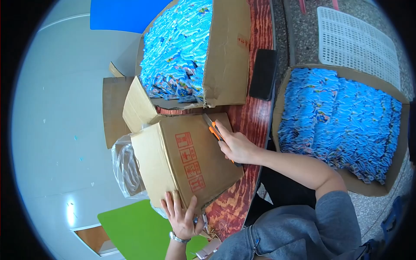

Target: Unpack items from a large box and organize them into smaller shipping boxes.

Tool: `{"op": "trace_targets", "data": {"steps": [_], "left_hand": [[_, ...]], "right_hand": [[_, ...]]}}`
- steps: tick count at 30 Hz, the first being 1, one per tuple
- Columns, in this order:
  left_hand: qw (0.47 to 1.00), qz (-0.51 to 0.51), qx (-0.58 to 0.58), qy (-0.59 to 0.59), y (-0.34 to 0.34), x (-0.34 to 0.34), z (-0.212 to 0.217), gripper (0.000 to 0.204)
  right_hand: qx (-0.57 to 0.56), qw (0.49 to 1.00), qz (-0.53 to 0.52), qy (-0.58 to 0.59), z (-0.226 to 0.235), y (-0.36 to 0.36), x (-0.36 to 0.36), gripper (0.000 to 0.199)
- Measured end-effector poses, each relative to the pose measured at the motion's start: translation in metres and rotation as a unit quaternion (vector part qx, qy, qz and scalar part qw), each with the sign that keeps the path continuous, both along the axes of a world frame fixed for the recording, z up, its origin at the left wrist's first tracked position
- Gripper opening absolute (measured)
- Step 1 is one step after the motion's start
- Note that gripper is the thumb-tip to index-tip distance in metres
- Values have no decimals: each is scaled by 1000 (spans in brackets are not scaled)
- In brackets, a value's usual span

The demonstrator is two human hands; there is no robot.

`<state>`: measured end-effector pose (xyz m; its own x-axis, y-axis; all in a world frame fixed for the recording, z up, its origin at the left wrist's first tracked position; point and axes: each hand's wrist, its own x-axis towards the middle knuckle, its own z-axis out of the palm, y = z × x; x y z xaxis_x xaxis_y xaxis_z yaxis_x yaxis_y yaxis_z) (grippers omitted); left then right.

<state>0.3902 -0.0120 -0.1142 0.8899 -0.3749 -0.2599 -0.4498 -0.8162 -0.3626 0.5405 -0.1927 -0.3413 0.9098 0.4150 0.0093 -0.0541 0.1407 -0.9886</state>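
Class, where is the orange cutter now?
The cutter is near the head view's centre, in the right hand, blade by the carton the left hand touches.

Pale wall (pixel 65 108), blue panel (pixel 117 15), green panel (pixel 134 227), speckled floor (pixel 305 41), red-streaked table (pixel 259 115), 1 bright glow (pixel 70 213)

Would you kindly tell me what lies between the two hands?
In the head view, a brown cardboard box lies between the left hand, touching its edge, and the right hand, holding an orange-and-black cutter.
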Motion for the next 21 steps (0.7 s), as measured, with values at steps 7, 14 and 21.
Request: {"op": "trace_targets", "data": {"steps": [7,14,21], "left_hand": [[1000,-2,14,21,14,-10,5,39],[1000,3,-10,21,34,-17,-2,25],[987,-104,-102,-73,78,-52,-21,44]], "right_hand": [[-260,947,-49,-184,-14,-26,15,77],[-359,892,-97,-259,-38,-30,30,76],[-340,895,-52,-284,-32,-40,28,65]]}}
